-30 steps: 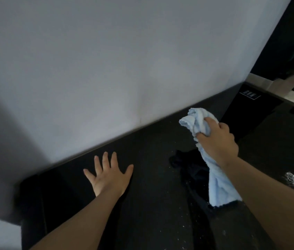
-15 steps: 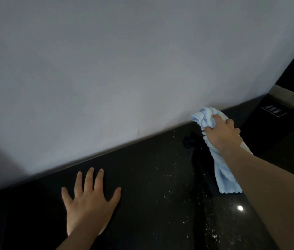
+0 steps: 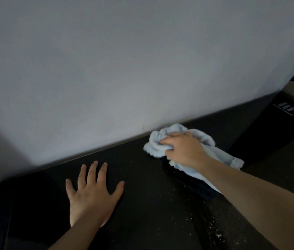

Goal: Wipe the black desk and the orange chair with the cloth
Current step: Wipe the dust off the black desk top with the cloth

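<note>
The black desk (image 3: 151,204) fills the lower half of the head view, dotted with pale specks and water drops. My right hand (image 3: 184,150) grips a bunched light blue cloth (image 3: 156,144) and holds it down on the desk at its far edge, close to the wall. A loose tail of the cloth trails back under my right forearm. My left hand (image 3: 93,193) lies flat on the desk at the left, fingers spread. The orange chair is out of view.
A plain grey-white wall (image 3: 124,69) rises straight from the desk's back edge. At the far right a black panel with a small white label (image 3: 287,108) adjoins the desk. The desk's left corner (image 3: 7,195) drops off near the frame's edge.
My right hand came down with the cloth from above the desk onto its surface at the wall. The left hand stayed flat on the desk while the view shifted.
</note>
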A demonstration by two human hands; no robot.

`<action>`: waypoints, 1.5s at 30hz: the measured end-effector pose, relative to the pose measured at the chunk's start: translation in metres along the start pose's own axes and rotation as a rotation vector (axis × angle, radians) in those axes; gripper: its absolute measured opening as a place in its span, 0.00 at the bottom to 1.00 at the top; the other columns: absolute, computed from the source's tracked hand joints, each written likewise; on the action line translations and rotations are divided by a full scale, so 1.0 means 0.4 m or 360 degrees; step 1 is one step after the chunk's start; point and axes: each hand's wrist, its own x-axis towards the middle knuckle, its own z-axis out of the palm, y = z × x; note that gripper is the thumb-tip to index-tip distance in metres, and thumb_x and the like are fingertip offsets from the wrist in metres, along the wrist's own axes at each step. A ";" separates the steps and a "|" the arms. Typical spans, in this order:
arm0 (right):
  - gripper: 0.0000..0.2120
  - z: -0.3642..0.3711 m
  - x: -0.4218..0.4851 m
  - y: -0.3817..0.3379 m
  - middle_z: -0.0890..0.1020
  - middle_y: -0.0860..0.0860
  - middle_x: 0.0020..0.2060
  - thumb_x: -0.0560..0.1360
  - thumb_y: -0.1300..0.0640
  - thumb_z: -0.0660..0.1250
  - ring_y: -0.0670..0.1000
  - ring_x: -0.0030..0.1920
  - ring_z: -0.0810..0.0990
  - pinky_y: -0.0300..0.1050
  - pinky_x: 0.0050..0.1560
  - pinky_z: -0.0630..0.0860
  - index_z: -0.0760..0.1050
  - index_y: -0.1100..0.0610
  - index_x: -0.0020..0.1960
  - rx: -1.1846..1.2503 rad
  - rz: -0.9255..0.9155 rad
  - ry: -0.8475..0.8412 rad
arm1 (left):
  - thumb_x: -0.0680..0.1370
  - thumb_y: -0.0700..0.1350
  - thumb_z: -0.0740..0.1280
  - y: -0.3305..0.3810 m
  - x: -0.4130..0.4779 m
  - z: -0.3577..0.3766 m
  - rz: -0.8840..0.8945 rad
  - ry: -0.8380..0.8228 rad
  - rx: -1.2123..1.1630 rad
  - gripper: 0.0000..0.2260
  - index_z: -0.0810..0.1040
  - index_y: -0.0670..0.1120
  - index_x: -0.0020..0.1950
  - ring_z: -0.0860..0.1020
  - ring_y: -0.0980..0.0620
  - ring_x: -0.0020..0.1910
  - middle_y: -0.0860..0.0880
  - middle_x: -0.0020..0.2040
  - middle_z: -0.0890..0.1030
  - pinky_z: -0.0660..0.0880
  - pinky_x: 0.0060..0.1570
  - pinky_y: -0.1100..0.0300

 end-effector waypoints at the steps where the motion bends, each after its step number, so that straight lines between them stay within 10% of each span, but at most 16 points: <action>1: 0.18 -0.009 -0.018 -0.001 0.76 0.47 0.58 0.72 0.51 0.65 0.54 0.55 0.76 0.50 0.53 0.72 0.75 0.44 0.61 0.0479 -0.0107 -0.0156 | 0.69 0.71 0.37 -0.001 0.000 -0.001 0.0002 0.0003 -0.0001 0.37 0.43 0.57 0.76 0.40 0.49 0.76 0.54 0.78 0.44 0.44 0.72 0.41; 4: 0.18 -0.074 0.025 0.061 0.75 0.48 0.60 0.72 0.47 0.61 0.55 0.52 0.76 0.52 0.50 0.73 0.70 0.39 0.63 0.0069 0.0095 0.0446 | 0.69 0.71 0.37 0.000 0.004 -0.003 0.0005 -0.0006 -0.0003 0.37 0.43 0.57 0.76 0.40 0.49 0.76 0.54 0.78 0.44 0.43 0.72 0.41; 8: 0.23 -0.058 0.072 0.068 0.63 0.49 0.67 0.72 0.45 0.57 0.64 0.64 0.65 0.69 0.58 0.63 0.57 0.37 0.66 -0.0433 0.0580 0.0208 | 0.69 0.71 0.37 -0.001 0.003 -0.005 0.0011 -0.0008 0.0000 0.37 0.42 0.57 0.76 0.40 0.49 0.76 0.54 0.78 0.43 0.42 0.72 0.41; 17: 0.20 -0.006 -0.034 -0.013 0.72 0.45 0.62 0.72 0.51 0.63 0.51 0.62 0.70 0.49 0.59 0.69 0.73 0.41 0.63 -0.0294 -0.0289 -0.0095 | 0.75 0.65 0.40 -0.006 0.003 -0.005 0.0000 0.0017 -0.0128 0.30 0.44 0.58 0.76 0.40 0.50 0.76 0.55 0.78 0.45 0.40 0.72 0.42; 21: 0.21 -0.041 0.041 -0.117 0.75 0.46 0.61 0.72 0.51 0.63 0.53 0.59 0.74 0.53 0.58 0.70 0.70 0.40 0.64 -0.0233 -0.0527 0.0173 | 0.81 0.55 0.44 -0.012 0.008 -0.009 -0.0039 0.0087 -0.0354 0.22 0.52 0.59 0.75 0.43 0.55 0.76 0.58 0.77 0.50 0.39 0.73 0.46; 26: 0.24 0.087 0.079 -0.231 0.62 0.46 0.70 0.73 0.46 0.60 0.60 0.71 0.56 0.71 0.64 0.54 0.61 0.36 0.67 -0.0542 -0.0256 -0.0022 | 0.81 0.51 0.50 -0.016 0.009 -0.002 -0.0063 0.0159 -0.0406 0.21 0.55 0.57 0.75 0.45 0.56 0.76 0.59 0.77 0.53 0.40 0.73 0.47; 34: 0.17 0.010 -0.088 -0.135 0.73 0.46 0.61 0.72 0.51 0.64 0.52 0.62 0.69 0.48 0.59 0.67 0.74 0.43 0.61 -0.0499 -0.0673 -0.0440 | 0.80 0.51 0.49 -0.016 0.011 0.003 -0.0062 0.0184 -0.0416 0.22 0.55 0.56 0.75 0.45 0.55 0.76 0.58 0.77 0.53 0.41 0.73 0.46; 41: 0.25 0.038 0.067 -0.239 0.63 0.44 0.68 0.67 0.34 0.52 0.59 0.70 0.55 0.71 0.61 0.53 0.65 0.34 0.63 -0.0510 -0.0173 -0.0176 | 0.80 0.49 0.51 -0.016 0.006 0.005 -0.0065 0.0232 -0.0509 0.22 0.56 0.54 0.75 0.48 0.55 0.76 0.57 0.76 0.57 0.41 0.73 0.46; 45: 0.17 0.096 -0.022 -0.215 0.64 0.45 0.66 0.72 0.48 0.61 0.58 0.67 0.58 0.65 0.63 0.57 0.70 0.39 0.60 -0.0645 -0.0340 -0.0058 | 0.80 0.46 0.52 -0.019 0.007 0.003 -0.0046 0.0238 -0.0566 0.22 0.57 0.54 0.74 0.49 0.54 0.76 0.56 0.75 0.60 0.40 0.73 0.46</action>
